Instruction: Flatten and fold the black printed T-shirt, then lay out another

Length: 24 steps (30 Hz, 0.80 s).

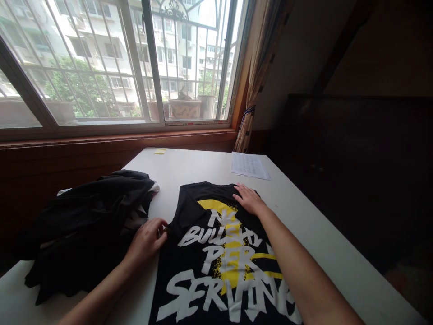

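Observation:
A black T-shirt [216, 264] lies spread on the white table, with large white lettering and a yellow print facing up. Its left sleeve is folded inward over the print. At the shirt's left edge, near that folded sleeve, my left hand [147, 238] pinches the fabric between thumb and fingers. My right hand [249, 199] rests flat near the far right corner of the shirt, fingers stretched out. My right forearm covers part of the shirt's right side.
Left of the shirt is a heap of dark clothes [91, 221]. Toward the far end of the white table [199, 164] are printed papers [249, 165] and a small yellow note [160, 151]. A barred window [162, 122] and a tied curtain [248, 119] stand behind.

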Tool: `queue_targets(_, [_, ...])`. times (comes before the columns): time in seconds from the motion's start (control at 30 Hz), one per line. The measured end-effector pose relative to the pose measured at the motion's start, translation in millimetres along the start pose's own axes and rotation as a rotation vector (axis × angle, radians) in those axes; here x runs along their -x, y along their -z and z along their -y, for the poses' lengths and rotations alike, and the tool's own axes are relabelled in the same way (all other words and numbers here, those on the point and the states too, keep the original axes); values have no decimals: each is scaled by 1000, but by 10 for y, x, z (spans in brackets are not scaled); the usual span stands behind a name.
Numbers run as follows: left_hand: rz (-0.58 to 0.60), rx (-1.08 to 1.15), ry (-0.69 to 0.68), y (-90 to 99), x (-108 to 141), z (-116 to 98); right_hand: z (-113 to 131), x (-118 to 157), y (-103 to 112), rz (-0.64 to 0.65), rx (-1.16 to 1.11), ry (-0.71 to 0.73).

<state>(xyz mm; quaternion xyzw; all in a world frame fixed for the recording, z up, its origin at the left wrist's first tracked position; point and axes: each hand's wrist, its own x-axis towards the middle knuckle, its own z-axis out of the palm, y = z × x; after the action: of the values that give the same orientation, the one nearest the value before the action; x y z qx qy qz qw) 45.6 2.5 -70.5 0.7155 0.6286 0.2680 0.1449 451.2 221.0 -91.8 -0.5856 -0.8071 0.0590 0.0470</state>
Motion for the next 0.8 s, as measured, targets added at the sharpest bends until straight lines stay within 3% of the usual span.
queue_targets(0.3, [-64, -1, -37, -17, 44, 92, 34, 38, 30, -34, -4, 1])
queue_targets(0.43, [-55, -8, -85, -29, 0, 135, 199, 121, 161, -125, -5, 36])
queue_targets(0.5, [-40, -9, -110, -29, -31, 152, 408, 187, 236, -184, -9, 81])
queue_targets(0.6, [-21, -19, -140, -29, -59, 170, 934, 346, 287, -241, -46, 237])
queue_targets(0.7, [-26, -34, -158, -26, -57, 179, 1597, 562, 222, -228, -175, 658])
queue_targets(0.8, [-43, -39, -155, -14, -45, 185, 2123, 738, 90, -193, -171, 869])
